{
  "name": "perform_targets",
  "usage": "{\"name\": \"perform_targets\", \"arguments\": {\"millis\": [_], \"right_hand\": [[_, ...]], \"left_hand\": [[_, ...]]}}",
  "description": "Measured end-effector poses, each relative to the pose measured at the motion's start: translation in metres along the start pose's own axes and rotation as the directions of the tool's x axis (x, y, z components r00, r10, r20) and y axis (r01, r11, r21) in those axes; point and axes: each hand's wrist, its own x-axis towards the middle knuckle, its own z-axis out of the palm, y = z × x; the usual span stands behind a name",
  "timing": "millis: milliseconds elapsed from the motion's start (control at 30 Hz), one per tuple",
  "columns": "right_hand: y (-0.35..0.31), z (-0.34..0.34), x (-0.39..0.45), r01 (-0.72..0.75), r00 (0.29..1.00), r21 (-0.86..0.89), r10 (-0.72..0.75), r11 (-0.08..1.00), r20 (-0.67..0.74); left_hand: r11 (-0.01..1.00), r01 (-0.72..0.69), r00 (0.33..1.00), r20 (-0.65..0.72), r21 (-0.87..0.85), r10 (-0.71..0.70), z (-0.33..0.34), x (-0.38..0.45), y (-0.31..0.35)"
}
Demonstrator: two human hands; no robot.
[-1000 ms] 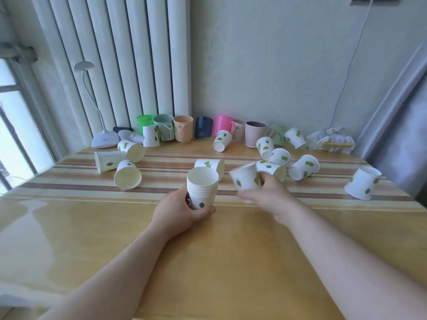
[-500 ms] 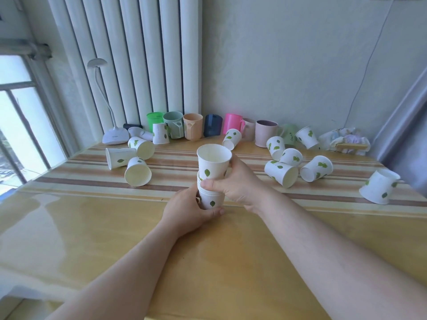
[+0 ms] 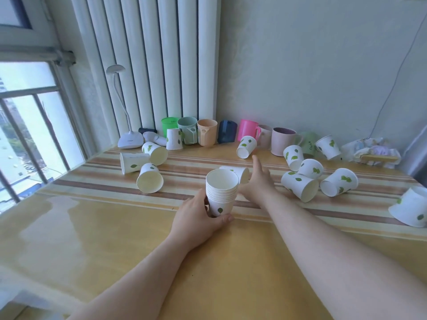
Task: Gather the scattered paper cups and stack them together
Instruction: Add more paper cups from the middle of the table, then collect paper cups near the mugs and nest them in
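Observation:
A stack of several white paper cups with green leaves point(image 3: 221, 195) stands upright at the table's middle, and my left hand point(image 3: 198, 221) grips its base. My right hand point(image 3: 257, 181) reaches past the stack with fingers apart, beside a cup lying on its side point(image 3: 240, 173) right behind the stack; I cannot tell if it touches it. Loose cups lie on the left point(image 3: 150, 181), point(image 3: 132, 162), point(image 3: 156, 152) and on the right point(image 3: 299, 184), point(image 3: 338, 182), point(image 3: 293, 157), with one point(image 3: 410, 207) at the far right edge.
A row of coloured plastic mugs point(image 3: 207, 132) lines the back wall, with more paper cups point(image 3: 246, 147), point(image 3: 174, 139) among them. A white desk lamp point(image 3: 129, 140) stands at the back left by the radiator. Crumpled packaging point(image 3: 372, 150) lies back right. The wooden table point(image 3: 115, 239) has a striped runner.
My right hand set the cup it carried onto the stack, let go, and moved forward toward the cup lying behind the stack. My left hand kept holding the stack.

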Motion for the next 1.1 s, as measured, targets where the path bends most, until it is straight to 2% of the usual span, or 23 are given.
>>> {"name": "perform_targets", "arguments": {"millis": [67,167,367,500,600,733,833,900,967,1033,1100], "right_hand": [[-0.002,0.013,0.004,0.029,0.999,-0.026,-0.028,0.999,0.028],[0.001,0.025,-0.002,0.097,0.995,-0.006,-0.097,0.995,-0.024],[0.013,0.006,-0.023,0.058,0.983,0.263,-0.009,0.963,-0.184],[0.029,-0.029,-0.042,0.096,0.976,0.409,-0.004,0.907,-0.219],[0.037,-0.048,-0.056,0.128,0.970,0.373,-0.038,0.919,-0.241],[0.049,-0.051,-0.070,0.166,0.970,0.086,-0.146,0.982,-0.197],[0.058,-0.043,-0.077,0.142,0.980,0.078,-0.129,0.987,-0.154],[0.061,-0.039,-0.080,0.115,0.978,0.098,-0.095,0.989,-0.186],[0.057,-0.038,-0.079,0.042,0.973,0.171,-0.002,0.984,-0.229],[0.043,-0.040,-0.078,-0.008,0.959,0.381,0.114,0.925,-0.258],[0.018,-0.044,-0.076,0.050,0.954,0.693,0.170,0.719,-0.245]], "left_hand": [[1.000,-0.003,1.000,-0.005,0.003,0.003,0.000,0.001,0.000],[1.000,-0.009,1.000,-0.010,0.010,0.010,0.001,0.001,0.000],[0.999,-0.017,1.000,-0.009,0.034,0.017,0.001,0.000,0.003],[0.999,-0.020,1.000,0.022,0.030,0.020,-0.002,-0.002,0.005],[1.000,-0.007,0.999,0.032,0.019,0.006,-0.004,-0.004,0.007],[0.999,-0.016,0.999,0.032,0.041,0.015,-0.005,-0.006,0.009],[0.997,-0.029,0.999,0.034,0.072,0.027,-0.004,-0.006,0.008],[0.996,-0.034,0.999,0.034,0.083,0.032,-0.003,-0.005,0.007],[0.996,-0.039,0.999,0.032,0.086,0.036,-0.003,-0.005,0.006],[0.996,-0.041,0.999,0.032,0.081,0.039,-0.003,-0.005,0.006],[0.995,-0.047,0.998,0.035,0.083,0.045,-0.003,-0.004,0.007]]}}
